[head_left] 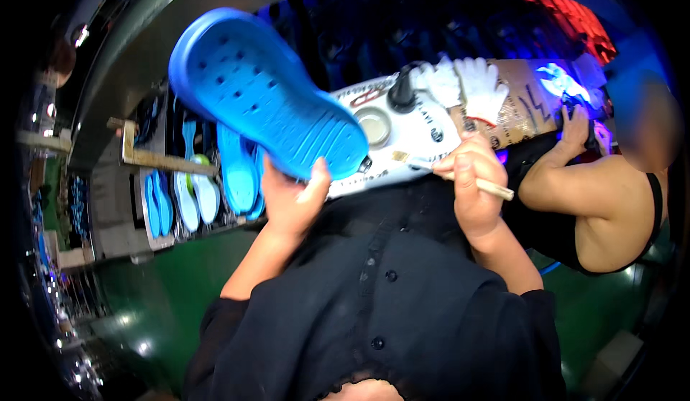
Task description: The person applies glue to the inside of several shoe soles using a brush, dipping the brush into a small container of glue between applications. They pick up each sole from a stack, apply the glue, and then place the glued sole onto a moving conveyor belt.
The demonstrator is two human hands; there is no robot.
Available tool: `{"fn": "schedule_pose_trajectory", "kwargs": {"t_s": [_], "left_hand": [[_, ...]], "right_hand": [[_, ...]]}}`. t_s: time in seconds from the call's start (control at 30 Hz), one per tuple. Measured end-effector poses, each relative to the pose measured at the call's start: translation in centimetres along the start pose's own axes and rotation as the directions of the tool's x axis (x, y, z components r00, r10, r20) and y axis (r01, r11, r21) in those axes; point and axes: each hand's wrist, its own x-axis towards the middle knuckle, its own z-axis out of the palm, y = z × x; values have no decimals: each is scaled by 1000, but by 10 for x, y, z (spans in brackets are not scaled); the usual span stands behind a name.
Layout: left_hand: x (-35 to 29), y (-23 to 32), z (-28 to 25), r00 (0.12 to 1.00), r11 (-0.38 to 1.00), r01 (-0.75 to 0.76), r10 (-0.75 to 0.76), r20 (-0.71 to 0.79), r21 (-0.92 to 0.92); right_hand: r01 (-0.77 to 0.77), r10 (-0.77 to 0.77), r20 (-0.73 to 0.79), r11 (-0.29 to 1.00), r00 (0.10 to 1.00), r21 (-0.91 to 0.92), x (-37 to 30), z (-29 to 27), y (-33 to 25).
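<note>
My left hand [289, 198] grips a blue shoe sole [251, 99] by its narrow heel end, thumb on its face. Small holes dot the sole's wide part and ridges cross the heel, where a small dark piece shows at the tip. In my right hand [476, 185] is a flat brush [494, 187] with a pale handle, its bristles pointing left, just apart from the sole. Between the two, a round pale bowl [374, 126] stands on the white printed bench cover [417, 124]. Behind it is a dark bottle-like container [404, 93].
White work gloves [480, 88] lie on brown cardboard [521, 110] to the right. Several blue soles [237, 171] and white ones [205, 196] rest on the left rack near a wooden bar [169, 158]. A co-worker's arm [568, 185] works beside a bright light [564, 81].
</note>
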Motion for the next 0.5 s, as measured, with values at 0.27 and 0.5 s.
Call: {"fn": "schedule_pose_trajectory", "kwargs": {"t_s": [0.27, 0.5], "left_hand": [[32, 83, 10, 787, 824, 495, -290, 545, -276], [131, 159, 144, 426, 858, 459, 17, 905, -232]], "right_hand": [[-203, 209, -235, 978, 949, 47, -33, -38, 23], [-398, 448, -289, 891, 846, 218, -51, -65, 42]]}}
